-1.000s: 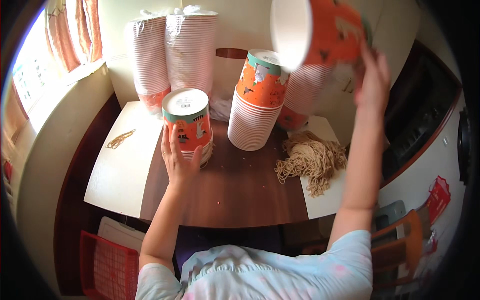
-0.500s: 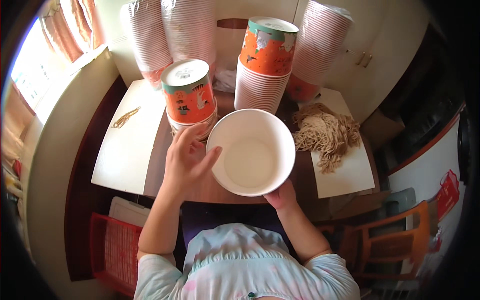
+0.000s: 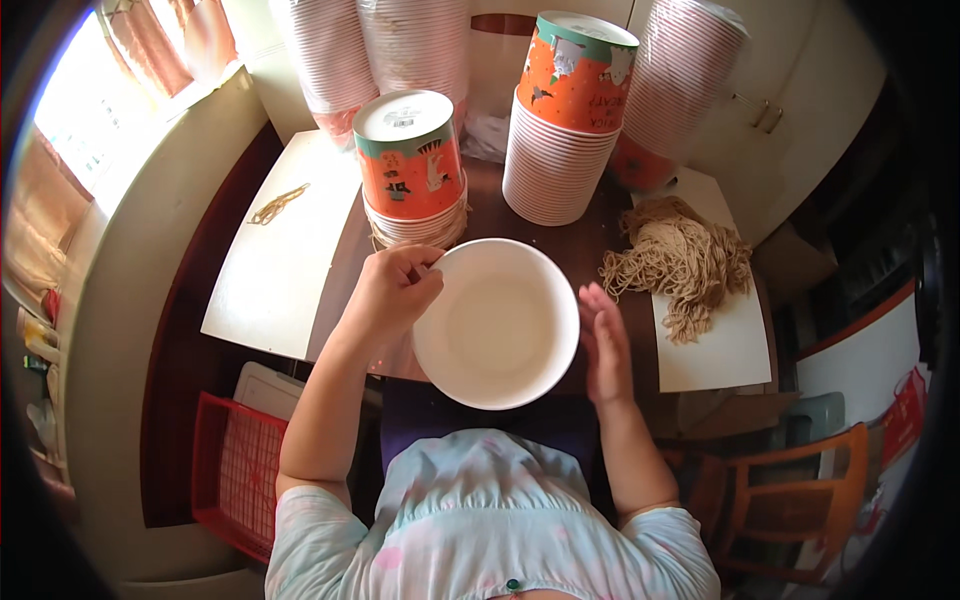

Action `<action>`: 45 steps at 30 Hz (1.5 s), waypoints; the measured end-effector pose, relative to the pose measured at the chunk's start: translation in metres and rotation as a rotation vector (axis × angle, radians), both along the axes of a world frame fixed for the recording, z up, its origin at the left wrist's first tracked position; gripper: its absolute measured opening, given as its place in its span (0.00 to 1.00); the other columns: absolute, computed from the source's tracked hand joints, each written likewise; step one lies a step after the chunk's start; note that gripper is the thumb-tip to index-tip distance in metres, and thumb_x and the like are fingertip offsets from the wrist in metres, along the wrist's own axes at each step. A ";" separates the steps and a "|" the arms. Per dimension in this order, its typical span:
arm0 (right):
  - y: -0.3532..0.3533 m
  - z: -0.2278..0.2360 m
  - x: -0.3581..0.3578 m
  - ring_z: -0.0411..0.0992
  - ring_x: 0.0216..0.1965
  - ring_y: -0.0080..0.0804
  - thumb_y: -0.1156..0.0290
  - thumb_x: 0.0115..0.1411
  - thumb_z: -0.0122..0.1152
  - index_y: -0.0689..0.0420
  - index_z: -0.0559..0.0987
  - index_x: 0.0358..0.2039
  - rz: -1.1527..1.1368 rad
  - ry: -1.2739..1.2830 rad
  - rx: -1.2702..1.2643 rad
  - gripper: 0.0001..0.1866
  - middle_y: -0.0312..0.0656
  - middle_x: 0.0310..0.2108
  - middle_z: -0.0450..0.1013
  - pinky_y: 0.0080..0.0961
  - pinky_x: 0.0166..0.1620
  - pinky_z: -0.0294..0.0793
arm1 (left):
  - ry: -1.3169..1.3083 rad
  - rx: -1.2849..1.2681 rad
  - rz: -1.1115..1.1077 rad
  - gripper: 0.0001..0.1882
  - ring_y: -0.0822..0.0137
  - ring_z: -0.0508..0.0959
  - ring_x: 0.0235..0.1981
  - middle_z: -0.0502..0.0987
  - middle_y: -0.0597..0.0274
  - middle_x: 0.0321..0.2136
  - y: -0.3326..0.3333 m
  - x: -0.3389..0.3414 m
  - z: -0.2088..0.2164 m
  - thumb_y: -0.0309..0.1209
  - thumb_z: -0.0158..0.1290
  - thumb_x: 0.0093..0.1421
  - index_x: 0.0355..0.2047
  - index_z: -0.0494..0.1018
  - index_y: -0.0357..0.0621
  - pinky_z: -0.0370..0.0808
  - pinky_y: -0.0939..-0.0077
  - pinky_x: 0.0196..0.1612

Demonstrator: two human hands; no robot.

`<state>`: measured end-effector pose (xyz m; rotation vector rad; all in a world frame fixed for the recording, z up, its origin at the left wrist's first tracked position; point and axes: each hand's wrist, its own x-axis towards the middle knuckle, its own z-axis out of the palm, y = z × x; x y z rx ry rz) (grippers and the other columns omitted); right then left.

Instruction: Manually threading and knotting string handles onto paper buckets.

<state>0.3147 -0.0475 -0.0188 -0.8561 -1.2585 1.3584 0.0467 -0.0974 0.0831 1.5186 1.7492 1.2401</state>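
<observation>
A white paper bucket (image 3: 497, 330), its mouth facing me, is held in front of me over the table's near edge. My left hand (image 3: 398, 290) pinches its rim at the upper left. Just off the bucket's right side, my right hand (image 3: 606, 345) is open with its fingers extended, seemingly holding nothing. Beyond my left hand stands a short stack of upside-down buckets, topped by an orange and green printed one (image 3: 408, 170), with tan strings around its lower rims. A taller inverted stack (image 3: 560, 150) rises to its right.
A tangled heap of tan strings (image 3: 685, 262) lies right, partly on a white board (image 3: 715, 350). Another white board (image 3: 275, 260) at left carries a few strings (image 3: 278, 205). Plastic-wrapped bucket stacks (image 3: 415, 55) line the back. A red basket (image 3: 240, 470) and wooden chair (image 3: 800, 500) flank me.
My left hand has closed on the bucket's rim. My right hand has let go of its underside and moved up along its right side. The view has shifted slightly.
</observation>
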 end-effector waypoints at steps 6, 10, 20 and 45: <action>0.005 0.074 -0.004 0.72 0.38 0.25 0.70 0.59 0.54 0.67 0.75 0.44 0.237 -0.373 0.195 0.16 0.43 0.35 0.75 0.21 0.42 0.70 | -0.167 -0.082 -0.052 0.12 0.81 0.71 0.22 0.76 0.65 0.22 0.001 0.004 -0.002 0.23 0.51 0.53 0.37 0.76 0.28 0.70 0.84 0.27; 0.013 0.077 -0.007 0.72 0.31 0.25 0.77 0.55 0.52 0.67 0.77 0.37 0.115 -0.463 0.278 0.11 0.45 0.29 0.75 0.22 0.35 0.71 | -0.329 -0.113 -0.091 0.12 0.80 0.71 0.24 0.76 0.67 0.24 0.001 0.003 -0.003 0.24 0.50 0.56 0.38 0.76 0.29 0.69 0.84 0.28; -0.004 0.109 -0.022 0.76 0.38 0.41 0.80 0.53 0.50 0.71 0.73 0.47 0.029 -0.587 0.404 0.20 0.55 0.41 0.74 0.29 0.40 0.75 | -0.603 -0.102 -0.109 0.17 0.76 0.76 0.30 0.78 0.59 0.33 0.007 -0.007 -0.023 0.22 0.45 0.56 0.44 0.75 0.29 0.74 0.82 0.37; -0.045 0.108 -0.042 0.75 0.41 0.55 0.82 0.49 0.52 0.73 0.65 0.54 -0.171 -0.748 0.977 0.29 0.63 0.47 0.68 0.35 0.38 0.80 | 0.032 0.253 0.384 0.07 0.63 0.77 0.23 0.76 0.55 0.24 0.016 0.017 -0.041 0.27 0.56 0.50 0.24 0.74 0.35 0.73 0.73 0.31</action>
